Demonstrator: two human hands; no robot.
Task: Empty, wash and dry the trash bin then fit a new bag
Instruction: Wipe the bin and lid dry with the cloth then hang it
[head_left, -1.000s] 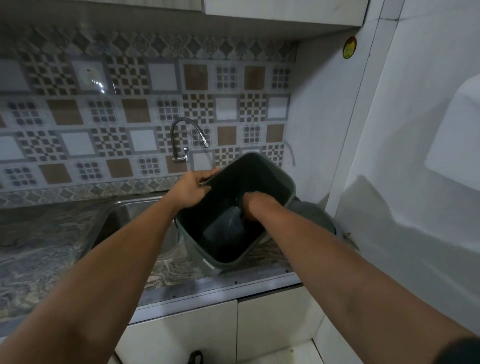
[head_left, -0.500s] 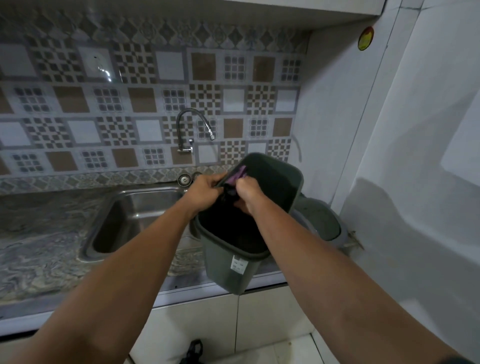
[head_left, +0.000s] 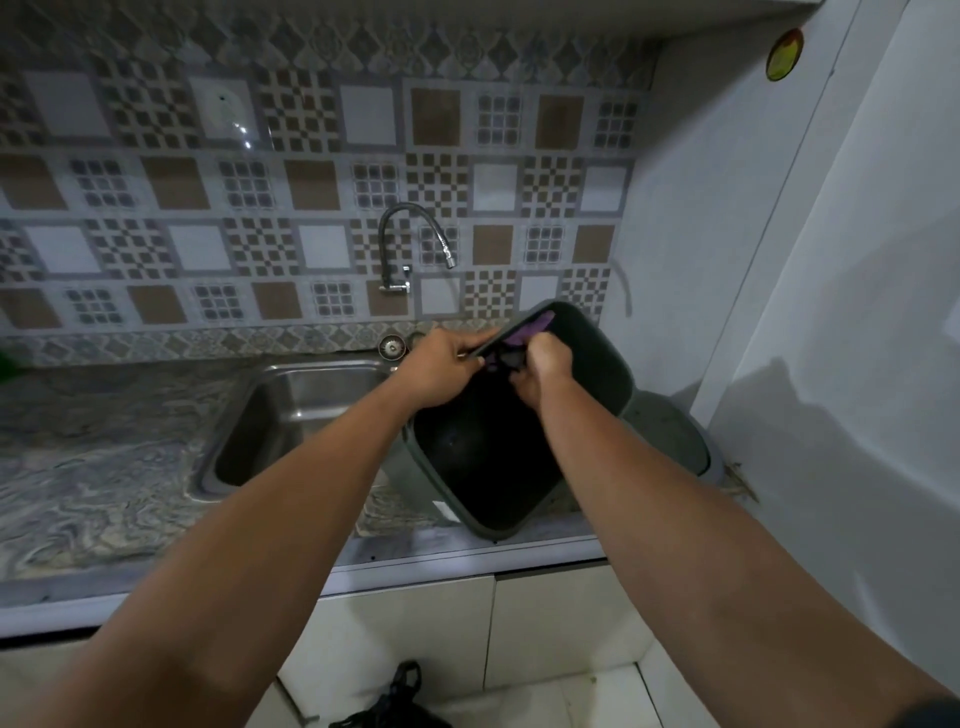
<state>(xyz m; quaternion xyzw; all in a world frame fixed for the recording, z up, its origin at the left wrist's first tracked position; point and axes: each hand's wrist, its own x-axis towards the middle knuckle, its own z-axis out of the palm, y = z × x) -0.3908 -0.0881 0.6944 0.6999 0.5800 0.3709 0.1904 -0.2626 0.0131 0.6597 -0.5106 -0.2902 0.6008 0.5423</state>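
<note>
A dark green trash bin (head_left: 597, 358) stands on the counter to the right of the sink, its mouth tilted toward me. My left hand (head_left: 439, 371) grips the bin's left rim. My right hand (head_left: 540, 371) pinches a purple cloth (head_left: 530, 330) against the inside of that rim, close to my left hand. The bin's inside is dark and its bottom cannot be made out.
A steel sink (head_left: 296, 415) lies at left under a curved tap (head_left: 410, 249). The bin's grey lid (head_left: 670, 436) rests behind the bin by the white wall. The marble counter's front edge (head_left: 467, 561) runs below. A black bag (head_left: 400, 701) sits on the floor.
My right hand came up from deep inside the bin to the left rim with the purple cloth. The bin shifted from raised at the counter edge back onto the counter.
</note>
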